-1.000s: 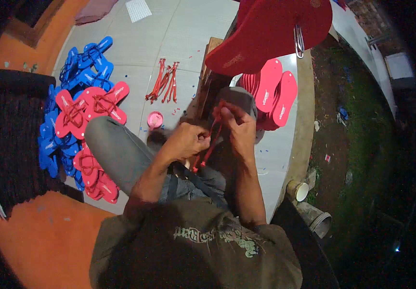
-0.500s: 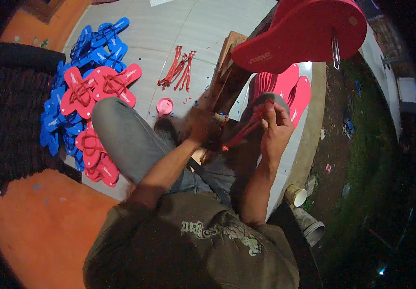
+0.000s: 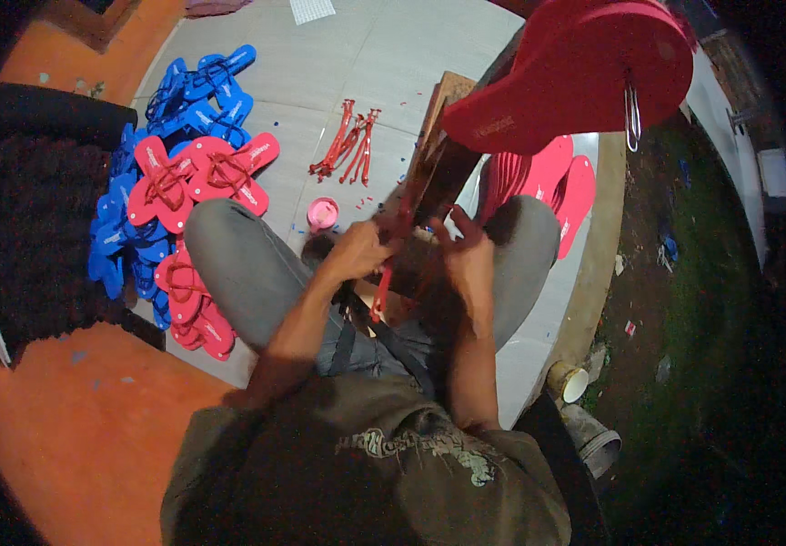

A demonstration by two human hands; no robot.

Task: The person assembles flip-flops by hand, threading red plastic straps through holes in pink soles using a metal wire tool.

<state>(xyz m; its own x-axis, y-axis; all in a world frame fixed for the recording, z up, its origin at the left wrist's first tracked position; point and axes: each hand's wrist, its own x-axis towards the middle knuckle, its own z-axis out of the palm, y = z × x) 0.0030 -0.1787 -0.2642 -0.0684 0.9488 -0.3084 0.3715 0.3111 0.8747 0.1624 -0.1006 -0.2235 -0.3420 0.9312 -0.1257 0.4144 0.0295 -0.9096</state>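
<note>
My left hand (image 3: 362,252) is closed on a red flip-flop strap (image 3: 382,287), whose lower end dangles between my thighs. Across from it, my right hand (image 3: 469,262) has its thumb and fingers apart beside a dark wooden stand (image 3: 427,177), with nothing visible between them. Atop the stand, large in view at the upper right, rest red flip-flop soles (image 3: 566,77); a metal wire loop (image 3: 632,114) hangs from them. More red straps (image 3: 346,146) lie in a bunch on the tiles, near a small pink cup (image 3: 322,213).
Finished red flip-flops (image 3: 161,187) and blue flip-flops (image 3: 197,118) are heaped at the left, beside a dark stack (image 3: 38,237). Red soles (image 3: 575,196) stand in a row past my right knee. A pale bucket (image 3: 571,382) sits at the floor's right edge, by the ground.
My right hand has come down and left from above my right knee, toward my left hand. The strap, stretched out to the right before, now hangs below my left hand.
</note>
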